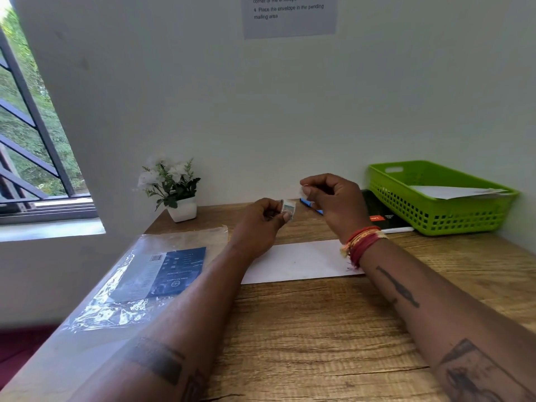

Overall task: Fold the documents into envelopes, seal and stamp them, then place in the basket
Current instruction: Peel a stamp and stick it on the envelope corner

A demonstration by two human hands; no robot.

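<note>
A white envelope (298,261) lies flat on the wooden desk (319,329), under my raised hands. My left hand (261,224) pinches a small stamp (288,207) between thumb and fingers, a little above the envelope. My right hand (333,198) is held up beside it, fingertips pinched on a tiny pale scrap (303,190) that is too small to make out. The green plastic basket (435,216) stands at the back right with white envelopes (455,191) inside it.
A clear plastic packet with a blue label (156,274) lies at the desk's left edge. A small potted white flower (174,190) stands at the back. A blue pen (311,206) and a black notebook (383,216) lie near the basket. The wall is close behind.
</note>
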